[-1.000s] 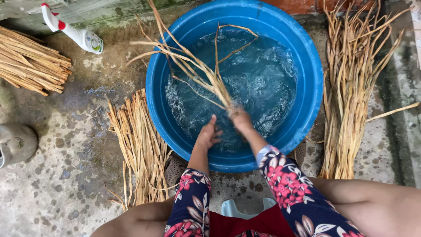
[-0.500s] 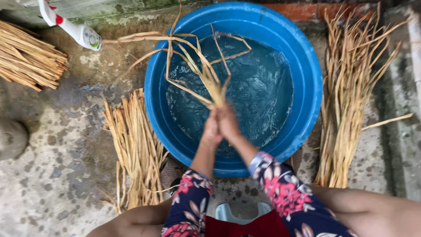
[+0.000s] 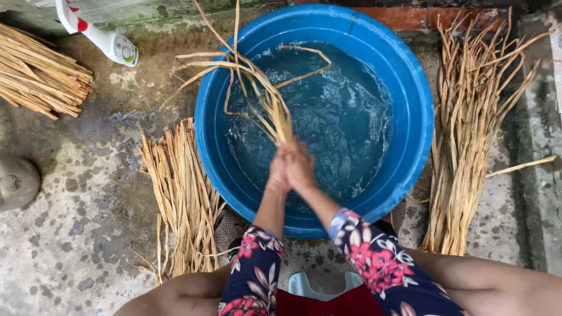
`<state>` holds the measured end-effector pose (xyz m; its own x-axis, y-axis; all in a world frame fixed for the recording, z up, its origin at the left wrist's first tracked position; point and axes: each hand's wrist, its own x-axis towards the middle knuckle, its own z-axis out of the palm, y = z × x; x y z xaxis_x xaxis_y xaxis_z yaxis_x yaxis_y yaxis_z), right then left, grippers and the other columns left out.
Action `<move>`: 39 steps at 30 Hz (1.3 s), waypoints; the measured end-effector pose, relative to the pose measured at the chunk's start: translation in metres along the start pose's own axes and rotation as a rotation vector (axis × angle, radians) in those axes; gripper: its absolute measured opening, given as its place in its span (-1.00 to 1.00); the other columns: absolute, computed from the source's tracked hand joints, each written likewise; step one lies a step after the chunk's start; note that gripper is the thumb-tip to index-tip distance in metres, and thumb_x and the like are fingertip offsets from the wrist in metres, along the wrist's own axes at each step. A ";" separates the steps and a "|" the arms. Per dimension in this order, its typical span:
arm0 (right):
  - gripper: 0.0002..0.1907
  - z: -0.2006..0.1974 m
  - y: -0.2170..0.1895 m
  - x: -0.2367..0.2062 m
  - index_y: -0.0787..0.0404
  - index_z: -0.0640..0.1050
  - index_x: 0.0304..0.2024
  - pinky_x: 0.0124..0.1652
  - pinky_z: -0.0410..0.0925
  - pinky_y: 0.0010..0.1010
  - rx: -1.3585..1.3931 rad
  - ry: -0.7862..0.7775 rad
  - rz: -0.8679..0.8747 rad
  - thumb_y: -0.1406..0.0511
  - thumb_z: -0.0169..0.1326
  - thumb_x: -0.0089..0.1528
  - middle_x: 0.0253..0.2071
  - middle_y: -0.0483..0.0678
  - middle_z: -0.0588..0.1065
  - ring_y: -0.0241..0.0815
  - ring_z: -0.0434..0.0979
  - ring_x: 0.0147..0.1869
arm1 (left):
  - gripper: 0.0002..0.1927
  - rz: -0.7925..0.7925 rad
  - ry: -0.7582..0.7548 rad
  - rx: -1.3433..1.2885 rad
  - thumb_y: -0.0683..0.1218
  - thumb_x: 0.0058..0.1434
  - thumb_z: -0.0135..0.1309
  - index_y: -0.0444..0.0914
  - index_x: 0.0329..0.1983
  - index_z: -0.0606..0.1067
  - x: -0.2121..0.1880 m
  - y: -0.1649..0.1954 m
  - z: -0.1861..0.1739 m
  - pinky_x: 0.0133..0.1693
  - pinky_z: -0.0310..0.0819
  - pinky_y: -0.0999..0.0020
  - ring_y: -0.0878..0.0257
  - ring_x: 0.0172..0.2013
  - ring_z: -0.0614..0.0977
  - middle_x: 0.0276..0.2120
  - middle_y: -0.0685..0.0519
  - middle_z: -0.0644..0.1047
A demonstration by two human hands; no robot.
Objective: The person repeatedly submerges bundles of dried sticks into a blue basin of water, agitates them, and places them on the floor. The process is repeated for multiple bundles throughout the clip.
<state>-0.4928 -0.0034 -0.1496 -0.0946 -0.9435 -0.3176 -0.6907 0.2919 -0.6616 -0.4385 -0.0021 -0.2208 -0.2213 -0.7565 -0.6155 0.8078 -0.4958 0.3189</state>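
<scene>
We press our left hand (image 3: pixel 280 171) and right hand (image 3: pixel 301 167) together around the base of a bunch of wet straw strips (image 3: pixel 257 88), held up over the water in the blue plastic basin (image 3: pixel 415 117). Flat dry strip bundles (image 3: pixel 181 193) lie beside it on the concrete; farther off, a white spray bottle (image 3: pixel 108 41).

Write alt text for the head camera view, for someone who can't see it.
Seen from above, a person's left hand and right hand, pressed together, grip a small bunch of straw-coloured plant strips over a large blue basin of rippling water. More strips lie in piles on the wet concrete either side, and a white spray bottle lies at upper left.
</scene>
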 end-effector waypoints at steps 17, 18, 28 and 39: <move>-0.06 -0.045 0.059 0.058 0.33 0.15 0.46 0.47 -0.01 -0.30 0.711 -0.059 0.218 -0.08 0.16 0.27 0.53 0.10 0.14 -0.06 0.08 0.63 | -0.55 0.076 0.294 1.692 0.14 0.41 -0.07 -0.24 0.19 0.37 -0.007 -0.029 0.010 0.04 0.45 -0.13 -0.29 0.00 0.59 -0.06 -0.34 0.57; 0.00 -0.041 0.059 0.059 0.38 0.10 0.44 0.41 0.04 -0.28 0.596 -0.100 0.145 -0.05 0.24 0.22 0.46 0.16 0.17 -0.01 0.13 0.55 | -0.49 -0.080 0.231 1.752 0.16 0.36 -0.08 -0.20 0.25 0.31 -0.011 -0.038 0.012 0.07 0.40 -0.14 -0.31 0.03 0.55 -0.02 -0.36 0.52; -0.50 -0.019 0.092 0.051 0.44 0.66 -0.12 -0.42 0.32 -0.02 0.705 -0.119 0.330 0.10 0.40 0.19 -0.22 0.30 0.59 0.24 0.60 -0.35 | -0.47 -0.228 -0.157 1.053 0.23 0.26 0.06 -0.17 0.16 0.48 0.001 -0.021 -0.018 0.17 0.36 0.00 0.08 0.13 0.54 0.14 -0.03 0.54; -0.31 0.010 0.008 0.021 0.25 0.33 0.35 0.32 0.01 0.25 -0.040 -0.088 -0.191 -0.11 -0.30 0.43 0.41 0.33 0.19 0.38 0.06 0.52 | -0.27 0.080 -0.066 0.056 0.34 0.28 -0.09 -0.17 0.36 0.35 -0.007 0.022 0.007 0.16 0.47 0.05 0.06 0.13 0.53 0.14 -0.06 0.52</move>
<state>-0.4927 -0.0196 -0.1683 0.1021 -0.9632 -0.2485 -0.7185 0.1013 -0.6881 -0.4228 -0.0108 -0.2050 -0.1945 -0.8202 -0.5381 0.7928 -0.4544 0.4061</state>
